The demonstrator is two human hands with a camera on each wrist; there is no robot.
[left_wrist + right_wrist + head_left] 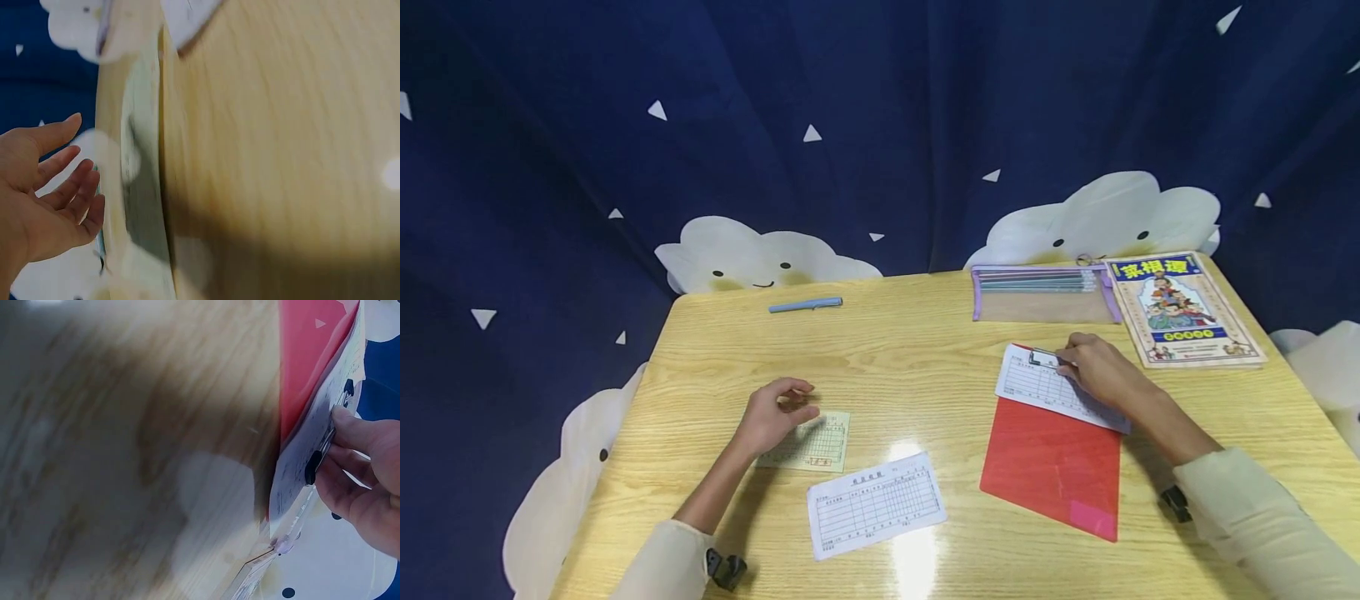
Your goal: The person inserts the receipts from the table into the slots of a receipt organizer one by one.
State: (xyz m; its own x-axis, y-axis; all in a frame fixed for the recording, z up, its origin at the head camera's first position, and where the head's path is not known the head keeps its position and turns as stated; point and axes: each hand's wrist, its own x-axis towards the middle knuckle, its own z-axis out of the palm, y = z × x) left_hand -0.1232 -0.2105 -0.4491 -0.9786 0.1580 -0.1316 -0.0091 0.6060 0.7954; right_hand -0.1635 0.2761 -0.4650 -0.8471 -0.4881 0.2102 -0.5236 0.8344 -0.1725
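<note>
A red clipboard (1048, 467) lies at the right of the table, a white printed form (1026, 385) across its top end. My right hand (1101, 372) pinches the metal clip (1043, 359) there; the right wrist view shows thumb and fingers on the clip, beside its black end (312, 467). At the left, my left hand (772, 417) is held over a pale green printed form (829, 442), its fingers loosely bent and nothing in them. In the left wrist view these fingers stand apart from the green form (140, 187). A second white form (880, 504) lies front centre.
A blue pen (806, 306) lies near the table's back edge. Behind the clipboard are a clear pencil pouch (1045, 308) with purple trim and several pencils, and an illustrated book (1183, 312). A dark blue curtain (880, 125) hangs behind the table.
</note>
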